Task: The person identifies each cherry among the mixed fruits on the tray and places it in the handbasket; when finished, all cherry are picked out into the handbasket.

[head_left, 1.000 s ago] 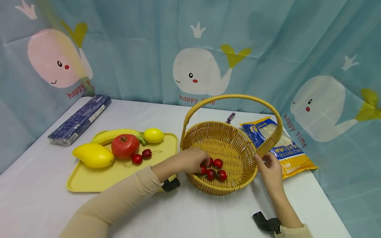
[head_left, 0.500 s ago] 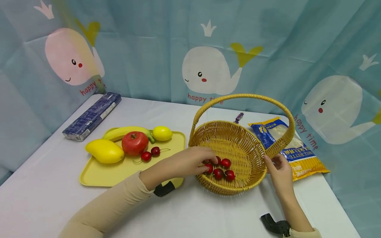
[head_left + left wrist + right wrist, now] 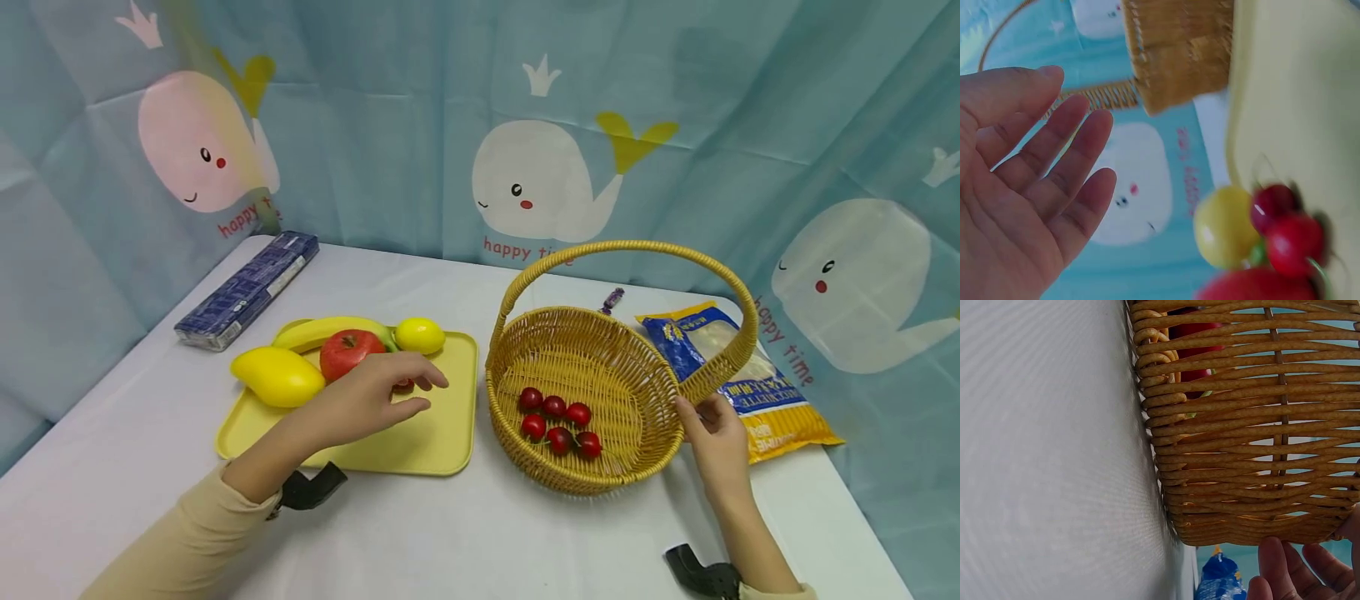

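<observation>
My left hand (image 3: 360,404) hovers above the yellow tray (image 3: 446,446), fingers spread loosely and holding nothing. On the tray lie a yellow mango (image 3: 277,377), a banana (image 3: 318,331), a red apple (image 3: 347,352) and a lemon (image 3: 420,336). Two cherries (image 3: 1295,244) beside them show in the left wrist view; the hand mostly covers them from the head. My right hand (image 3: 716,442) pinches the rim of the wicker basket (image 3: 600,367) near the right foot of its tall handle. Several red cherries (image 3: 559,440) rest on the basket's floor, towards its front left.
A blue and yellow pasta bag (image 3: 757,396) lies right behind the basket. Near its back rim is a small purple wrapped candy (image 3: 612,301). At the back left sits a long dark-blue packet (image 3: 251,287). A whale-print curtain (image 3: 405,167) hangs behind the white table.
My left hand has let go of a cherry in the basket and moved left over the tray. My right hand stays on the basket's rim. The head view has turned slightly left.
</observation>
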### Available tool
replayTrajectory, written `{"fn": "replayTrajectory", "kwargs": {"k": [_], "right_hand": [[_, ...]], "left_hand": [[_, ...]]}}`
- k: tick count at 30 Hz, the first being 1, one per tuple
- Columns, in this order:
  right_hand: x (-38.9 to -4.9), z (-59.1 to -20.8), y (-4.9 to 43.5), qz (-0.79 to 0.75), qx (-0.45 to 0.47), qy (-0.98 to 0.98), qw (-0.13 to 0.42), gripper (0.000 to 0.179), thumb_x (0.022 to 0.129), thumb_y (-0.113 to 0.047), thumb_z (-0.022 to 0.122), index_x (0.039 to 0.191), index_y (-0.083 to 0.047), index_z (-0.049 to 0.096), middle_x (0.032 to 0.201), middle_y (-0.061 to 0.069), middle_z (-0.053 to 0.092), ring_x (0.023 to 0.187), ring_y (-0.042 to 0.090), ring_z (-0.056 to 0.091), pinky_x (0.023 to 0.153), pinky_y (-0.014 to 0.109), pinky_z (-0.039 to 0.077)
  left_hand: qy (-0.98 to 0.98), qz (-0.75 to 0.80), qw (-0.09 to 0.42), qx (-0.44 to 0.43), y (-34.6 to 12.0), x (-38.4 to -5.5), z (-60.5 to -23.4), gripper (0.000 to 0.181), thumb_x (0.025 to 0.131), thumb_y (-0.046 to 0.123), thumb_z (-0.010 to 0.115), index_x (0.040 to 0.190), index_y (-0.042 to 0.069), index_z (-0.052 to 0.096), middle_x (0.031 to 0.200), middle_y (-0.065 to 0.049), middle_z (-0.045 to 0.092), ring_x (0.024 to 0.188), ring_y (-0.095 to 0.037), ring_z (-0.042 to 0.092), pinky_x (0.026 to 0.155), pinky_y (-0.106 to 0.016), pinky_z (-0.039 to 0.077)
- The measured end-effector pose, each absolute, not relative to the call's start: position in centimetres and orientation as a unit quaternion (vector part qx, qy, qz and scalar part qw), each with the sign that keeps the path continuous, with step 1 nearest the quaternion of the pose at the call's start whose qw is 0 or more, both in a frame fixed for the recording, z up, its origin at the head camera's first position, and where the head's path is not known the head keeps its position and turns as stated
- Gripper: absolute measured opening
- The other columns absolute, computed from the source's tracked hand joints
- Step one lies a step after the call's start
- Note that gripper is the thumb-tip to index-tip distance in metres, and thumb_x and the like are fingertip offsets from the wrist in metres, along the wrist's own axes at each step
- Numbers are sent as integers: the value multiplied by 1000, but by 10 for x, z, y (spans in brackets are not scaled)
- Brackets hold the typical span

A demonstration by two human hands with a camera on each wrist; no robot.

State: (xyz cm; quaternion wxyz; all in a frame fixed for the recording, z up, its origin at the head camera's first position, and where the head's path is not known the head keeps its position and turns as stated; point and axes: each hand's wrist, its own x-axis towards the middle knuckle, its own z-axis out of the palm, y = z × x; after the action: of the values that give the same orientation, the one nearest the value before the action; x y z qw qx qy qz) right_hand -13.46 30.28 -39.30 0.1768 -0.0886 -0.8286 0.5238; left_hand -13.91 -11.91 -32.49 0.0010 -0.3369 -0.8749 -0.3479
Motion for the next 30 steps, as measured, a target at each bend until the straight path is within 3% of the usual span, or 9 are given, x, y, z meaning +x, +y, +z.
{"fn": "replayTrajectory", "kwargs": {"k": [10,17,23,30], "right_hand": [[-135,-394,304,524,-89,-828,177,25,92,-20,56,108,0,52,86,-15,55,76,-4,57,58,14,48],[-134,-394,302,525,-94,-827,178,27,92,-20,57,110,-1,52,88,-14,55,78,-4,57,59,13,48],[-134,-394,302,521,-97,-829,179,28,92,-22,56,111,-1,52,90,-13,55,80,-3,57,61,12,48],[-134,-395,302,515,-99,-833,175,29,92,-26,56,110,-3,52,93,-7,56,82,-2,57,62,13,48]], "left_hand": [[-911,-341,45,-226,-154,-139,-351,28,78,4,72,105,9,66,99,0,65,87,-17,59,77,-36,51],[-949,-282,28,-141,-154,-134,-360,31,80,10,71,110,8,65,104,-4,65,88,-22,59,79,-42,50],[-974,-170,53,-141,-148,-135,-370,31,80,14,70,110,10,65,104,-5,66,86,-22,60,73,-42,51],[-977,-143,62,-143,-146,-136,-374,30,79,13,71,107,9,65,105,-7,65,93,-25,60,76,-43,51]]}}
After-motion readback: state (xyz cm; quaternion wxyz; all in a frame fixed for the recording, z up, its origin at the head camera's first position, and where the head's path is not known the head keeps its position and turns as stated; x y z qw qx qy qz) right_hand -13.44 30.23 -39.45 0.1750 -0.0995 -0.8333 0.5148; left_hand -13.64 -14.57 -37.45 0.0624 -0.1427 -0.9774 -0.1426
